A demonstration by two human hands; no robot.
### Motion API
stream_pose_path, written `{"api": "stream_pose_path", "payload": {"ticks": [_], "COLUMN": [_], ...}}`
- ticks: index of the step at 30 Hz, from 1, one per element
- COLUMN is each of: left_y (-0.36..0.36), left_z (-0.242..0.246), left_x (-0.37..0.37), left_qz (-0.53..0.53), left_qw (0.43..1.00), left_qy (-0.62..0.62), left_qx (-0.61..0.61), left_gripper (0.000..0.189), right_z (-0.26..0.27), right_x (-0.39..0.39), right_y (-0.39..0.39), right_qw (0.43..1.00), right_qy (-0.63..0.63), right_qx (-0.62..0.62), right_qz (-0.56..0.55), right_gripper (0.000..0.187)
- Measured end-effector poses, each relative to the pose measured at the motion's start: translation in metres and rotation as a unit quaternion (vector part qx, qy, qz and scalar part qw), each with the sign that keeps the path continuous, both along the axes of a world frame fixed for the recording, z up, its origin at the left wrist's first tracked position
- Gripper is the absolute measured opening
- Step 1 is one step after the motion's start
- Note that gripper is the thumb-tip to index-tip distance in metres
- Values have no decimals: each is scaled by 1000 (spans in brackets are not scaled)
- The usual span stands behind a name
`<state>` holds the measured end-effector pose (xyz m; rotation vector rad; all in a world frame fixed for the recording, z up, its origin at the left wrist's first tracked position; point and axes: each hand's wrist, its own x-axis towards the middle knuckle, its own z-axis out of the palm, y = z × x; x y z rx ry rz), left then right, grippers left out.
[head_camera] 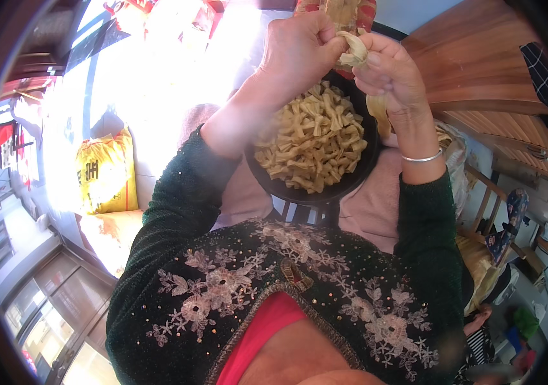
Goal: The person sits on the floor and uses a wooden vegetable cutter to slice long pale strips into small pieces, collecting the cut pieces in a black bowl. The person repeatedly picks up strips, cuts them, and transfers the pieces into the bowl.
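Observation:
My left hand (298, 50) pinches one part of a pale yellowish flat strip (354, 53), which looks like tofu skin. The strip is bent into a loop between my fingertips, and my right hand (391, 72), with a silver bangle on its wrist, grips the other side. A long tail of it hangs below my right palm. Beneath my hands, a round dark basin (265, 182) sits between my legs. Many short knotted pieces (317, 137) of similar colour are heaped in it. My left forearm covers the basin's upper left part.
Beyond my hands lies a wooden block (340, 14) on red patterned cloth (367, 10). A yellow printed sack (108, 173) stands at the left in strong glare. At the right are a wooden cabinet (476, 57), a clear plastic bag (456, 161) and another person's hand (480, 318).

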<state>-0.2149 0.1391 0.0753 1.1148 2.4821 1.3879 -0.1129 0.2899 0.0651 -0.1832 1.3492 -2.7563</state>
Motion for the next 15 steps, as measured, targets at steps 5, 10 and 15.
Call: {"api": "stream_pose_path", "payload": {"ticks": [5,10,15], "left_y": [-10,-12,-17], "left_z": [5,10,3], "left_x": [-2,-9,-30], "left_qz": [-153,-215,-415], "left_qw": [984,976,708], "left_qy": [44,3,-519], "left_qx": [82,6,241], "left_gripper": [10,17,21], "right_z": [1,-7,14], "right_x": [-1,-2,9], "right_y": [-5,-6,6], "right_qw": [991,984,980], "right_qy": [-26,-11,28], "right_qx": [76,128,172], "right_qz": [-108,-120,-92], "right_gripper": [16,15,16]}}
